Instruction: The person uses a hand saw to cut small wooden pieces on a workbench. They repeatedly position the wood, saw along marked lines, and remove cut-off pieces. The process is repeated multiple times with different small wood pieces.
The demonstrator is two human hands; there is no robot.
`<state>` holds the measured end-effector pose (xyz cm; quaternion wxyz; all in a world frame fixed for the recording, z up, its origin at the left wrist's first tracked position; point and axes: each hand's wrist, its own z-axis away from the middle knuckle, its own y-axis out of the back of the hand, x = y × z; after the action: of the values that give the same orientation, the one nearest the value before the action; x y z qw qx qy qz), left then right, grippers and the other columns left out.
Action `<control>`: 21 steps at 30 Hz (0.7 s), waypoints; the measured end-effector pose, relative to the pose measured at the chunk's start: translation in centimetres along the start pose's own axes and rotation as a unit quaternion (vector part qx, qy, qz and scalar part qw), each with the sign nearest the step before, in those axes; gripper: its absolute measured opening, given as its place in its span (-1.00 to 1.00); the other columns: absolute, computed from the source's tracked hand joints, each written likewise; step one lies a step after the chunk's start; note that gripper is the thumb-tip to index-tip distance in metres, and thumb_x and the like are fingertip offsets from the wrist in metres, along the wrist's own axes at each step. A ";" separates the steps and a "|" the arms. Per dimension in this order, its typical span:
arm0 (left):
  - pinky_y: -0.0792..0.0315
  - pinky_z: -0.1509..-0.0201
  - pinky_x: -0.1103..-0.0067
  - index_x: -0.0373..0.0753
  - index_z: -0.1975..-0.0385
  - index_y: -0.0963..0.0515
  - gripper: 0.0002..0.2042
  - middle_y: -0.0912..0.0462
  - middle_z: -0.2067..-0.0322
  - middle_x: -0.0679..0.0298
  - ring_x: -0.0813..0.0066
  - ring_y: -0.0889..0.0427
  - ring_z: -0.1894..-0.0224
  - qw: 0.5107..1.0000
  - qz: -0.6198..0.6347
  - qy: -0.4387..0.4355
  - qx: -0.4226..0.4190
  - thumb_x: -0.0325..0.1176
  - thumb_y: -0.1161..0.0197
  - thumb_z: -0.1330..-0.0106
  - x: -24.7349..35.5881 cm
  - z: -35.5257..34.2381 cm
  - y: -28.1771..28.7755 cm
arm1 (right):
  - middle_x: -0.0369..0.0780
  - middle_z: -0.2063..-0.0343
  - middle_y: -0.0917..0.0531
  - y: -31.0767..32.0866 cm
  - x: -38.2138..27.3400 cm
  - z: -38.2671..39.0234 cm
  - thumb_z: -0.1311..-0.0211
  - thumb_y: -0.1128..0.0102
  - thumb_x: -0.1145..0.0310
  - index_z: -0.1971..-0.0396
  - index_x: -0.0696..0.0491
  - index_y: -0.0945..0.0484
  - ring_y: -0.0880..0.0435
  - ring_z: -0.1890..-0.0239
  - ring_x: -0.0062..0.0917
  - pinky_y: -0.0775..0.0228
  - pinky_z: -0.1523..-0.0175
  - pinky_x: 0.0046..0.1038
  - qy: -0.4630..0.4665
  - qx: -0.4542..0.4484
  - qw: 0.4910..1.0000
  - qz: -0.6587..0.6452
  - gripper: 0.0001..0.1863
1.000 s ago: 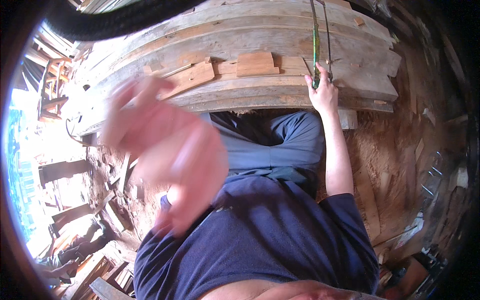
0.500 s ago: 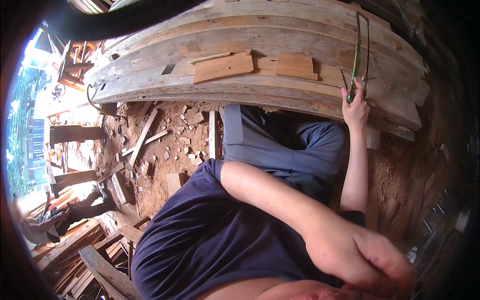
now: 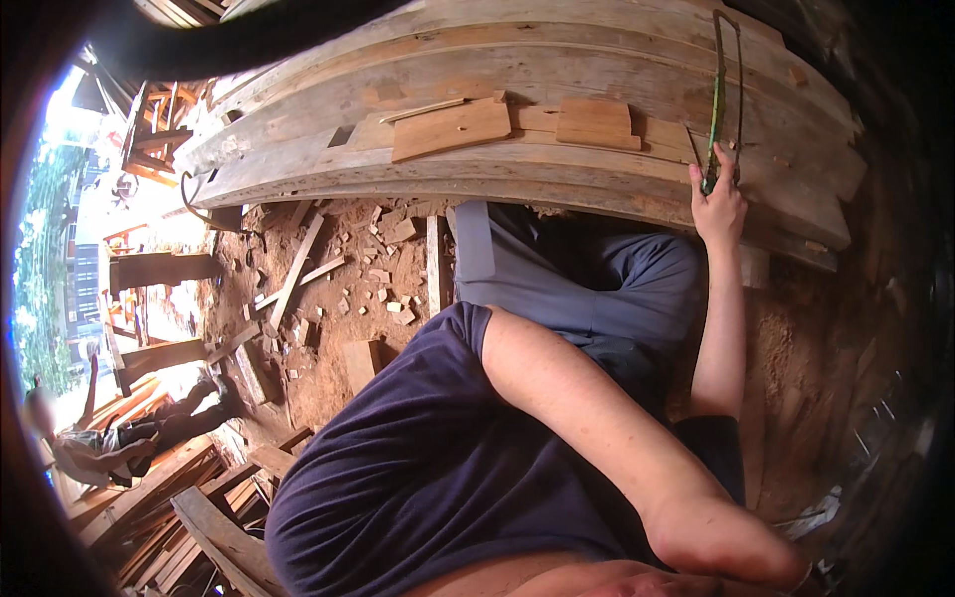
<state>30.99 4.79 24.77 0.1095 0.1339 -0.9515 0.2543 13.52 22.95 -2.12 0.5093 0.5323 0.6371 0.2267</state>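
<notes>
At the right end of the wooden bench, my right hand point(image 3: 720, 204) is closed round the handle of a bow saw point(image 3: 718, 80). The saw has a narrow, looped frame, partly green, and lies pointing away from me over the boards. My left arm crosses my chest to the lower right. There my left hand point(image 3: 731, 542) is bent in close to me, with its fingers out of sight. To the left of the saw, two flat light-brown wood pieces, a longer one point(image 3: 453, 131) and a shorter one point(image 3: 597, 123), rest on the bench. A thin wood strip point(image 3: 423, 110) lies by the longer piece.
The bench point(image 3: 557, 70) is made of long weathered planks, its near edge over my legs. Offcuts point(image 3: 398, 313) and sticks point(image 3: 296, 274) litter the dirt floor at left. Timber is stacked at lower left, where another person point(image 3: 109, 448) is seen. A dark band crosses the top left.
My left hand has drawn further down and in, so its fingers no longer show. My right hand still holds the saw, and the view has shifted slightly.
</notes>
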 end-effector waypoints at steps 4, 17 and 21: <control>-0.40 0.32 0.37 -0.35 0.41 -0.53 -0.65 -0.57 0.43 0.18 0.29 -0.55 0.40 1.000 0.004 -0.004 -0.004 -0.26 -0.08 -0.64 -0.4 -0.3 0.5 | 0.09 0.22 -0.79 0.3 -0.2 0.0 -0.54 -0.11 -0.14 -0.43 -0.15 -0.33 -0.79 0.18 0.09 -0.64 0.14 0.02 0.013 0.004 1.000 0.006 -0.38; -0.36 0.35 0.37 -0.34 0.46 -0.50 -0.62 -0.53 0.47 0.19 0.29 -0.52 0.44 1.000 0.019 -0.009 -0.015 -0.24 -0.06 -0.64 -0.7 -0.7 0.5 | 0.06 0.18 -0.80 0.3 -0.4 -0.1 -0.55 -0.11 -0.11 -0.43 -0.11 -0.33 -0.81 0.18 0.05 -0.67 0.16 -0.01 0.038 0.030 0.999 0.004 -0.39; -0.35 0.36 0.37 -0.33 0.47 -0.49 -0.61 -0.52 0.49 0.20 0.29 -0.50 0.46 0.999 0.027 -0.003 -0.019 -0.24 -0.06 -0.64 -0.9 -0.6 0.6 | 0.07 0.18 -0.80 0.5 -0.4 0.0 -0.55 -0.12 -0.10 -0.43 -0.12 -0.33 -0.81 0.18 0.05 -0.66 0.15 0.00 0.005 -0.008 1.000 0.008 -0.39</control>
<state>31.76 5.77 24.76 0.1022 0.1071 -0.9598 0.2384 13.72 22.74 -1.61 0.5090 0.5318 0.6335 0.2384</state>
